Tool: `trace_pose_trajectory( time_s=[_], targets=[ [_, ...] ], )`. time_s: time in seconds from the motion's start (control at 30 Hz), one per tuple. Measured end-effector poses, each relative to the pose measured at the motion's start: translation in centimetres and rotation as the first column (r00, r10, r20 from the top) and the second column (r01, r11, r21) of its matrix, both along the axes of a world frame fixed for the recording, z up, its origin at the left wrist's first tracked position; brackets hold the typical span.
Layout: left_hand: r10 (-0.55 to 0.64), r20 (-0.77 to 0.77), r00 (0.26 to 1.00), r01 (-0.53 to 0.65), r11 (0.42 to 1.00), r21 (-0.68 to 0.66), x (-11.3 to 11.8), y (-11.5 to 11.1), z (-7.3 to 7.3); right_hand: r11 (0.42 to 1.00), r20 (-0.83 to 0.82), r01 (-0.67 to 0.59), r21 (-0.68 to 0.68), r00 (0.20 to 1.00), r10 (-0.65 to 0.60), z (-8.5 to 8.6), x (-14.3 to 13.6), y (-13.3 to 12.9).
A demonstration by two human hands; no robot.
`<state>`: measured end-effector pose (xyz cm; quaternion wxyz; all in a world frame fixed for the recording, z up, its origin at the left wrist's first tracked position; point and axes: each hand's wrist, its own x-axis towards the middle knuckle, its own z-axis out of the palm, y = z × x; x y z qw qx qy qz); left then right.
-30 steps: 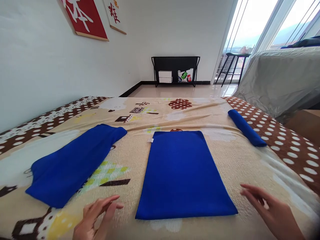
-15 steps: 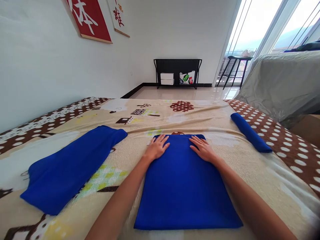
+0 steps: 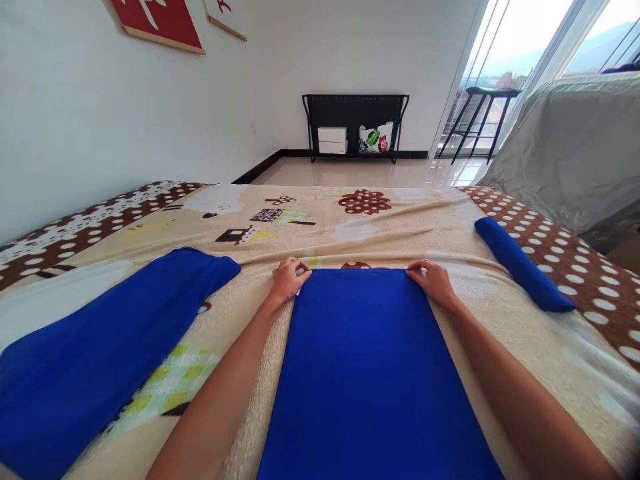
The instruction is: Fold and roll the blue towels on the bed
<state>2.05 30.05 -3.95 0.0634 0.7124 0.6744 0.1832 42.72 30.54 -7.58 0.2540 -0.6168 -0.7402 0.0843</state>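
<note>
A flat blue towel [image 3: 370, 360] lies lengthwise on the patterned blanket [image 3: 240, 413] in front of me, its near end past the bottom of the view. My left hand [image 3: 290, 277] pinches its far left corner between thumb and fingers, beside a small white tag. At the far right corner, my right hand [image 3: 431, 280] pinches the edge in the same way. Left of my arm lies a second blue towel [image 3: 115, 340], spread at a slant and partly cut off by the view. A rolled blue towel [image 3: 523, 265] rests on the right side.
Brown polka-dot borders [image 3: 565, 257] run along the blanket's sides. Beyond the bed stands a black rack [image 3: 355, 110] holding white boxes [image 3: 333, 140] and a printed bag [image 3: 376, 138]. A black stool [image 3: 493, 93] and a grey covered bulky object [image 3: 575, 140] are at right.
Both hands have gone from lying flat on the middle towel to pinching its far corners. The view has tipped down and come closer.
</note>
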Motion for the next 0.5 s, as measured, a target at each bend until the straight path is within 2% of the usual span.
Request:
trace_pose_trajectory(
  time_s=[0.13,0.23,0.33,0.43,0.5],
  targets=[
    [0.067,-0.026,0.997,-0.067,0.998,-0.021,0.0,0.5,-0.5,0.999,0.005,0.035,-0.008,0.999,-0.035,-0.4,0.1,0.6],
    [0.076,-0.034,0.997,-0.076,0.997,-0.014,0.0,0.5,-0.8,0.999,0.012,0.045,0.017,0.999,-0.045,-0.7,0.0,0.7],
    [0.067,-0.037,0.997,-0.066,0.997,0.030,0.2,-0.3,-0.2,0.997,0.022,0.048,0.062,0.999,-0.049,-0.3,-0.3,0.2],
    [-0.012,-0.048,0.999,0.017,0.994,0.107,1.7,-2.1,1.4,0.992,0.038,0.032,0.120,0.999,-0.037,1.2,-1.2,-1.1],
    [-0.155,-0.073,0.985,0.164,0.977,0.137,3.7,-3.6,2.4,0.987,0.060,-0.028,0.157,0.998,0.019,2.6,-2.9,-2.4]
  ],
)
